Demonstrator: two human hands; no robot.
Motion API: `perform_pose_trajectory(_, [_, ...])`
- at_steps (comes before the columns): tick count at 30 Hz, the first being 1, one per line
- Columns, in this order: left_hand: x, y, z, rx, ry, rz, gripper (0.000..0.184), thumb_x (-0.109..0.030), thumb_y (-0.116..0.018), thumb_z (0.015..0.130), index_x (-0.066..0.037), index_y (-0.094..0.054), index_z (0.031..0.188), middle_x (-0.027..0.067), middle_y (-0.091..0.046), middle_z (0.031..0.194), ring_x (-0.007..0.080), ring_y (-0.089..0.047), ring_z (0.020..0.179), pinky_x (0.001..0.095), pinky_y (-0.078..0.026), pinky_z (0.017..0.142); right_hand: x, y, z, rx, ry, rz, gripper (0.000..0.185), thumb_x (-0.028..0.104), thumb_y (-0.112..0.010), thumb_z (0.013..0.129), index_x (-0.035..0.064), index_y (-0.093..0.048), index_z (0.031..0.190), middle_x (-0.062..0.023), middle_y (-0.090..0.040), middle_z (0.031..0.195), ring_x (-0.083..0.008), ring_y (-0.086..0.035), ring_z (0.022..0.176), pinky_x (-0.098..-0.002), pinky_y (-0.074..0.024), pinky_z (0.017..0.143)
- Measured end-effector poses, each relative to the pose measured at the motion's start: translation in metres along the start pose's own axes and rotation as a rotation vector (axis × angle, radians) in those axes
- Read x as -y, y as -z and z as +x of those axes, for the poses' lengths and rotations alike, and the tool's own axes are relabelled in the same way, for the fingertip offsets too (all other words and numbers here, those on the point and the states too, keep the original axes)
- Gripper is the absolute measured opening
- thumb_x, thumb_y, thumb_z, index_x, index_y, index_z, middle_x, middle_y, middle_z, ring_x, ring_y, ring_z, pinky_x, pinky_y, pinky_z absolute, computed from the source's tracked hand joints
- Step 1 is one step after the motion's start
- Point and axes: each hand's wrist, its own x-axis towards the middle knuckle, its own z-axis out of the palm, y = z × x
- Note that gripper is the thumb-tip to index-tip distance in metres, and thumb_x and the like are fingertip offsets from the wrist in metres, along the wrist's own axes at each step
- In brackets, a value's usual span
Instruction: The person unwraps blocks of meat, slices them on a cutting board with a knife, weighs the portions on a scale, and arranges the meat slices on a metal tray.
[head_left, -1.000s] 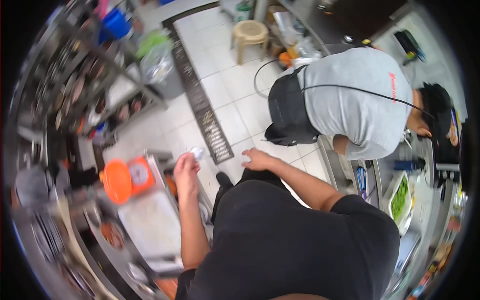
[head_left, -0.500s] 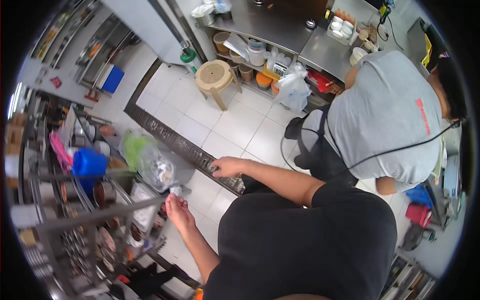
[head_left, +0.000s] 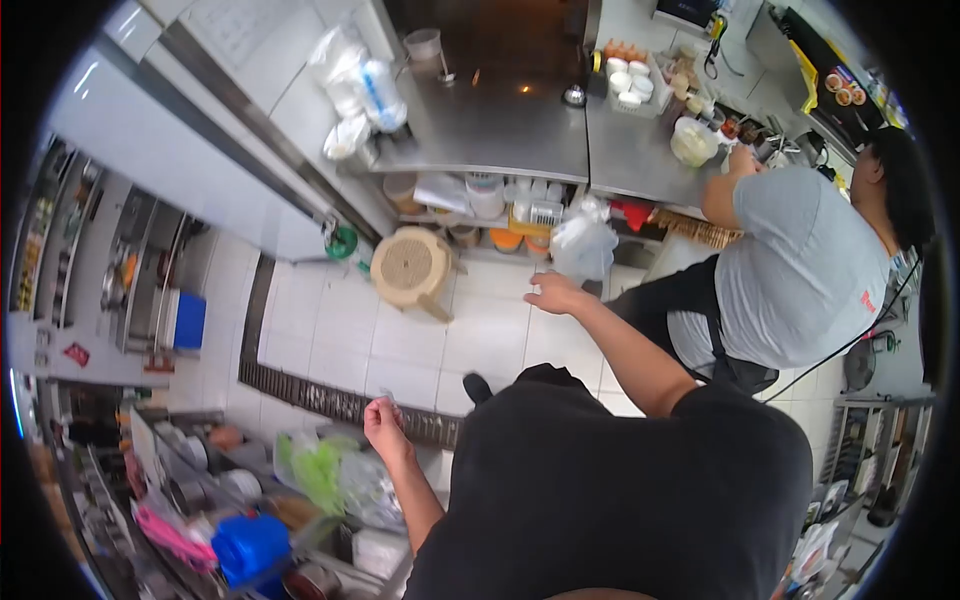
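My left hand (head_left: 387, 425) is raised at the lower middle, above the floor drain, with its fingers pinched together. Something small and pale shows at the fingertips, too unclear to name. My right hand (head_left: 555, 293) hangs over the tiled floor with its fingers apart, and nothing is seen in it. Behind that hand, a white plastic bag (head_left: 584, 243) hangs at the front of the steel counter (head_left: 500, 135). A beige plastic stool (head_left: 412, 268) stands on the floor to its left.
A co-worker in a grey shirt (head_left: 800, 265) stands at the counter on the right, near a bowl (head_left: 694, 142) and a basket of white cups (head_left: 630, 85). A drain grate (head_left: 310, 392) crosses the floor. Lower left, shelving carries a blue container (head_left: 250, 548) and green-filled bags (head_left: 315, 470).
My view has turned toward the counter, and I have stepped nearer it. My right hand now reaches forward with fingers more apart. The co-worker's arm now reaches over the counter.
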Motion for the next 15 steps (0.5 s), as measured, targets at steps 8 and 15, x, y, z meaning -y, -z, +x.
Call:
perform_pose_trajectory(8, [-0.114,-0.165,0.174,0.503,-0.351,0.52,0.008,-0.012,-0.069,0.1,-0.004,-0.066,0.098,-0.0048,-0.06,0.079,0.0031,-0.049,0.068,0.0214,-0.04,0.061,-0.135,0.158,0.133,-0.645,-0.267,0.62,0.044,0.041,-0.066,0.097,0.003,-0.071,0.12,-0.0089,-0.075,0.096,-0.021,-0.068,0.087,-0.0396,-0.0547,0.079])
perform_pose_trajectory(15, [-0.097,-0.308,0.237,0.565,-0.407,0.678,0.008,-0.01,-0.069,0.099,-0.003,-0.068,0.098,-0.0016,-0.064,0.081,0.005,-0.054,0.07,0.0223,-0.046,0.065,-0.248,0.348,0.286,-0.817,-0.453,0.771,0.034,0.036,-0.064,0.098,0.0029,-0.07,0.102,-0.0036,-0.062,0.078,-0.0162,-0.058,0.07,-0.0337,-0.0491,0.061])
